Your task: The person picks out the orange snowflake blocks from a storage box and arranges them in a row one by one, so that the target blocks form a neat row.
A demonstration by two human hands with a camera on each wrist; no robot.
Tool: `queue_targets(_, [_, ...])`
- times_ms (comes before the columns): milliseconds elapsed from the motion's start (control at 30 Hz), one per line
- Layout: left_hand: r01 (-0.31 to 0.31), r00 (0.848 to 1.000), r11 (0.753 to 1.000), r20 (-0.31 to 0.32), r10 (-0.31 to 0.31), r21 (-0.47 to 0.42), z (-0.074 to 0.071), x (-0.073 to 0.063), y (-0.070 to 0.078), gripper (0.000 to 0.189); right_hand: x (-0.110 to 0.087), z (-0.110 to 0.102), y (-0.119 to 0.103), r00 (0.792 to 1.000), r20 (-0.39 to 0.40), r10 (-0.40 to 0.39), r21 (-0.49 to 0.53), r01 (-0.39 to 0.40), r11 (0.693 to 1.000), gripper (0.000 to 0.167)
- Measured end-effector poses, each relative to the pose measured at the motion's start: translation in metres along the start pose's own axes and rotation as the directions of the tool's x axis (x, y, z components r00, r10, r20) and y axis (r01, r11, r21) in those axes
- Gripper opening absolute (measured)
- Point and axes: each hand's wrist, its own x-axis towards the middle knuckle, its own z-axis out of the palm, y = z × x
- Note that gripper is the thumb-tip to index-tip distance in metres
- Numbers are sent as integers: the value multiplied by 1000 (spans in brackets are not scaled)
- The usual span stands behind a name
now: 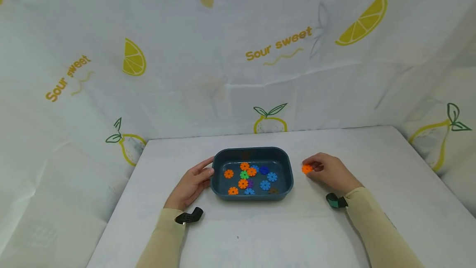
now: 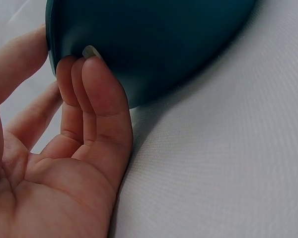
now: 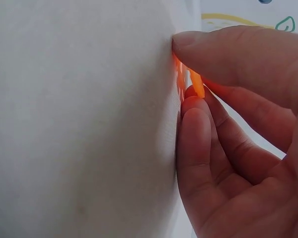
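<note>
My left hand (image 1: pixel 190 186) holds the left end of a dark blue-green rectangular tray (image 1: pixel 253 197). In the left wrist view several curled fingertips (image 2: pixel 102 84) lie against the tray's outer wall, with the thumb at its rim. Inside the tray are several small notched plastic discs: orange (image 1: pixel 228 173), green (image 1: pixel 244 175), light blue (image 1: pixel 272 176), dark blue (image 1: pixel 264 170), purple (image 1: pixel 251 183) and brown (image 1: pixel 273 191). To the right of the tray, my right hand (image 1: pixel 332 173) pinches an orange notched disc (image 1: pixel 307 169) low at the tabletop. Fingers partly cover this disc in the right wrist view.
Everything stands on a white-covered table (image 1: pixel 238 235). Behind it hangs a white cloth (image 1: pixel 186 94) printed with lemons and lettering, which also runs down both sides. Dark devices are strapped at the left wrist (image 1: pixel 189 216) and right wrist (image 1: pixel 336 201).
</note>
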Motion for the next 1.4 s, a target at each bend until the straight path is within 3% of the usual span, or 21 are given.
queue_targets(333, [-18,1000,1000,0,18,5,-1,-1,0,58,3,-12,-5,1000,4,-23,-10,23,1000,35])
queue_targets(467, [-24,1000,1000,4,24,3,-2,-1,0,59,13,-21,-27,995,41,-86,-4,86,996,37])
queue_targets(700, [-28,1000,1000,3,28,11,-5,-4,1,58,43,-29,-87,973,123,-197,-4,199,980,33])
queue_targets(1000, [-41,999,999,16,40,20,-4,-2,1,55,78,7,-144,907,314,-281,-27,304,952,33])
queue_targets(1233, [-47,998,998,32,47,28,-3,1,1,56,89,39,-157,869,434,-239,-88,305,948,29])
queue_targets(1400, [-35,999,999,28,34,30,-5,1,2,57,92,52,-162,863,459,-211,-142,305,942,30])
